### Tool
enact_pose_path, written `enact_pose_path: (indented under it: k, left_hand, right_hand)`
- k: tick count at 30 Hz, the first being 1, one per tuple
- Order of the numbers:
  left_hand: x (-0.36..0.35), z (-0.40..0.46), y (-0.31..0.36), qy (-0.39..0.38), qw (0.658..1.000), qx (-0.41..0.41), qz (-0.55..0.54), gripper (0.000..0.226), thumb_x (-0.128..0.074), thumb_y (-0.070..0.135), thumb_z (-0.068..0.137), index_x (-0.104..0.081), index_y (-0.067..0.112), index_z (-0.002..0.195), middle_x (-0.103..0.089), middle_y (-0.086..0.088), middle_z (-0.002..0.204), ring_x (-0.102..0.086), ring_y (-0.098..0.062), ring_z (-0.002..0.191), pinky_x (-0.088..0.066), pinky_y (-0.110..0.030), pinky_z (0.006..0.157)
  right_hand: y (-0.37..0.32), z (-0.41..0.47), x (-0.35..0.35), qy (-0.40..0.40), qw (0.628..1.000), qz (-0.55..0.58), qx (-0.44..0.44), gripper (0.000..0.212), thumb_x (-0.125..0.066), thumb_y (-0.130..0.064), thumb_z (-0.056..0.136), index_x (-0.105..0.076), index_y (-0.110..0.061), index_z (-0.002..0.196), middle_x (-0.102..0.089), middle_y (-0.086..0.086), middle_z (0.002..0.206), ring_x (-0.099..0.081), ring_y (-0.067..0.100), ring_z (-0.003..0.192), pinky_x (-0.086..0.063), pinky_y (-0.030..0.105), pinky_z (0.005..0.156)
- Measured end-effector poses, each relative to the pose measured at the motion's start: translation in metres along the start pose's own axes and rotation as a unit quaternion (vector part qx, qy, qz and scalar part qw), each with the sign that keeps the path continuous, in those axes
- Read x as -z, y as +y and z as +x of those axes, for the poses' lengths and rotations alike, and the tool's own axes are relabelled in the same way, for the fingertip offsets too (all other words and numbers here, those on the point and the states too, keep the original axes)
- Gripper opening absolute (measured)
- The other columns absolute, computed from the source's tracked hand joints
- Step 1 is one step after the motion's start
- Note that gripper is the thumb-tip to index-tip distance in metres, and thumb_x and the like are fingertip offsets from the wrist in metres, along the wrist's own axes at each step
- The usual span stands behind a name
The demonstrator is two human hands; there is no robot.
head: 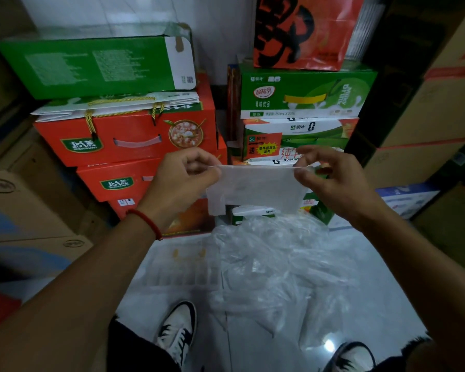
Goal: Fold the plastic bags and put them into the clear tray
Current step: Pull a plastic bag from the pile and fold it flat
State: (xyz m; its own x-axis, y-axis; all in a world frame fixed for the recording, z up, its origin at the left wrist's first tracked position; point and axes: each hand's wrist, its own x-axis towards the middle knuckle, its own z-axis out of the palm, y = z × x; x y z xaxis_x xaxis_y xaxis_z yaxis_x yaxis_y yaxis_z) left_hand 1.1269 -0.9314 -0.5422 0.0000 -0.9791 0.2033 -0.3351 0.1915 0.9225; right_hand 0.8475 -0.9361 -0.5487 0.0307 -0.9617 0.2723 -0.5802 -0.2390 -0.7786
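Center frame: left hand and right hand each pinch a top corner of plastic bag, stretching it flat for folding.

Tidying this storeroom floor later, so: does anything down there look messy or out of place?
Yes: a crumpled heap of clear plastic bags sprawls loose on the pale floor, spilling over the clear ridged tray rather than lying folded in it. Both hands pinch one folded translucent bag above it.
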Motion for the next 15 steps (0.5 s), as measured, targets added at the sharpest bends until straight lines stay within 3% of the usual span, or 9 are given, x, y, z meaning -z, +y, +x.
enact_pose_path:
  k: [3,4,7,9,11,15]
  left_hand:
    - [-0.001,0.001,0.002,-0.003,0.998,0.029,-0.054,0.012,-0.073,0.002,0.089,-0.073,0.013,0.091,-0.076,-0.008,0.084,-0.070,-0.014,0.080,-0.057,-0.024,0.074]
    - [-0.001,0.002,0.002,-0.001,0.996,0.041,-0.073,0.012,-0.072,0.001,0.089,-0.073,0.013,0.092,-0.076,-0.008,0.082,-0.069,-0.015,0.079,-0.056,-0.025,0.073]
    - [-0.002,0.003,0.003,-0.014,0.980,0.110,-0.163,0.011,-0.069,0.001,0.091,-0.072,0.010,0.097,-0.073,-0.004,0.081,-0.066,-0.016,0.077,-0.055,-0.028,0.070]
    - [-0.001,0.003,0.001,-0.032,0.965,0.157,-0.210,0.012,-0.068,0.002,0.092,-0.071,0.008,0.101,-0.072,-0.009,0.091,-0.065,-0.021,0.086,-0.054,-0.033,0.077]
    - [0.002,0.005,-0.001,-0.059,0.958,0.177,-0.217,0.017,-0.067,0.004,0.092,-0.070,0.007,0.108,-0.071,-0.013,0.102,-0.064,-0.024,0.095,-0.053,-0.036,0.083]
    - [0.010,0.006,0.004,-0.122,0.965,0.158,-0.170,0.027,-0.067,0.020,0.092,-0.072,0.010,0.116,-0.074,-0.008,0.108,-0.068,-0.020,0.094,-0.053,-0.034,0.084]
  right_hand:
    - [-0.002,-0.003,0.000,-0.037,0.989,0.132,-0.046,0.010,-0.069,-0.015,0.099,-0.064,-0.013,0.090,-0.078,-0.005,0.087,-0.073,0.009,0.085,-0.055,0.027,0.081]
    - [-0.002,-0.004,-0.001,-0.038,0.986,0.157,-0.049,0.008,-0.068,-0.014,0.099,-0.065,-0.010,0.093,-0.079,-0.001,0.085,-0.076,0.013,0.084,-0.057,0.028,0.081]
    - [-0.004,-0.006,-0.002,-0.018,0.975,0.212,-0.072,0.008,-0.071,-0.013,0.097,-0.070,-0.009,0.103,-0.079,0.013,0.094,-0.077,0.029,0.092,-0.063,0.040,0.088]
    - [-0.003,-0.005,-0.003,-0.014,0.970,0.227,-0.085,0.014,-0.072,-0.012,0.096,-0.072,-0.006,0.108,-0.079,0.013,0.097,-0.077,0.028,0.093,-0.063,0.041,0.088]
    - [-0.002,-0.004,-0.004,-0.021,0.968,0.235,-0.090,0.016,-0.072,-0.010,0.095,-0.072,-0.002,0.108,-0.079,0.013,0.097,-0.076,0.024,0.090,-0.062,0.044,0.089]
    - [-0.002,-0.004,0.000,-0.061,0.966,0.232,-0.095,0.009,-0.073,-0.010,0.093,-0.073,-0.003,0.099,-0.077,0.019,0.096,-0.072,0.024,0.086,-0.060,0.044,0.087]
